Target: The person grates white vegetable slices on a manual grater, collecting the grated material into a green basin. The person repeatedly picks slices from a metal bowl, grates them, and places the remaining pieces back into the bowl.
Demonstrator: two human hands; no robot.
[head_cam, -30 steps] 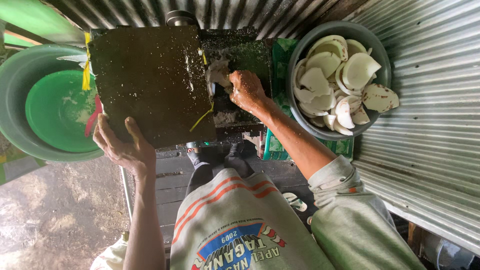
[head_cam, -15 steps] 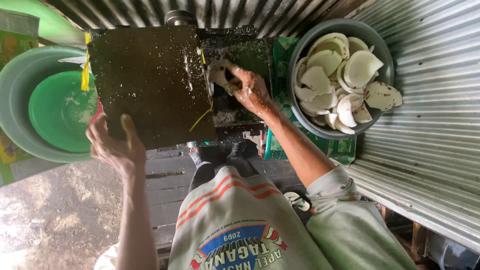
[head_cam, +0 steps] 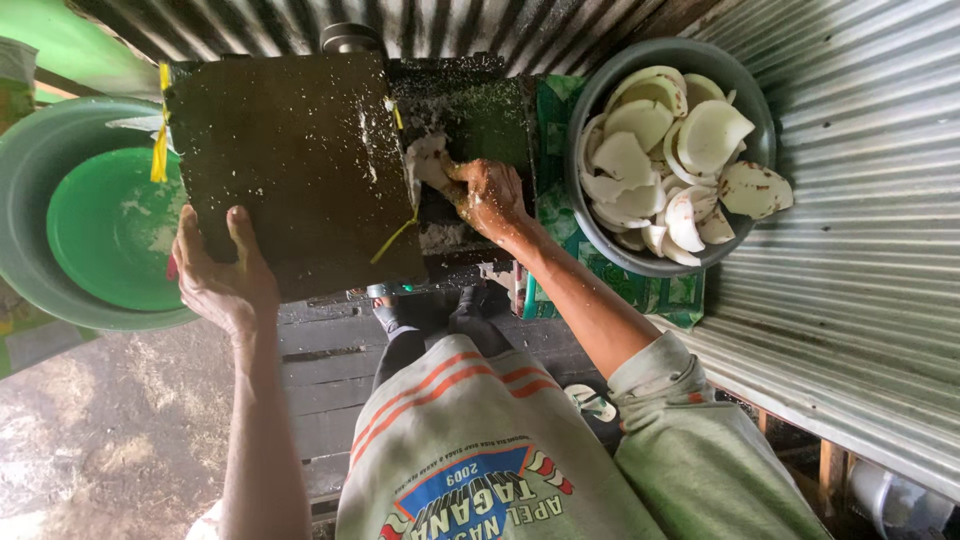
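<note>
My right hand (head_cam: 488, 193) grips a white coconut piece (head_cam: 428, 162) and presses it into the opening of a dark grating machine (head_cam: 460, 110). My left hand (head_cam: 222, 272) rests flat against the lower left corner of the machine's dark, crumb-speckled cover (head_cam: 295, 165), fingers spread, holding nothing. A grey bowl (head_cam: 612, 88) heaped with several white coconut pieces (head_cam: 680, 150) stands just right of my right hand.
A green basin (head_cam: 110, 230) sits inside a larger grey-green tub (head_cam: 30, 160) at the left of the machine. Corrugated metal sheeting (head_cam: 860, 230) lines the right side and the back. A dark wooden bench (head_cam: 330, 370) lies under my legs.
My left hand moved from below the cover's edge up onto its lower left corner. My right hand stayed at the machine's opening, pushing the coconut piece further in.
</note>
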